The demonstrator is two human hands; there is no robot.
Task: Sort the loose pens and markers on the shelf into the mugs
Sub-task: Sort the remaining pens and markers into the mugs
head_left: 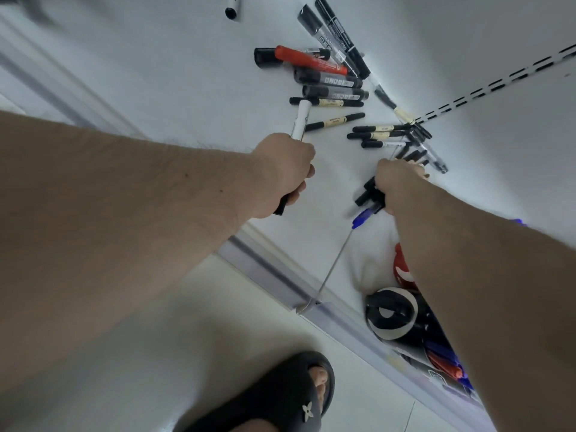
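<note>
Shelf (193, 88): smooth white, faint sheen, likely laminate. Loose markers (327, 79): smooth plastic barrels, slight gloss, paper-look labels. Mug (391, 313): glossy black-and-white glaze, ceramic-looking. Slide sandal (280, 397): matt black rubbery foam. Floor (156, 353): pale glossy tile.

No legible text on markers (324, 79)

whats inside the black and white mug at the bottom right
The black and white mug lies partly under the right forearm. Blue and red pens show beside it, but whether they sit inside it or in another mug cannot be told; its inside is covered.
</note>
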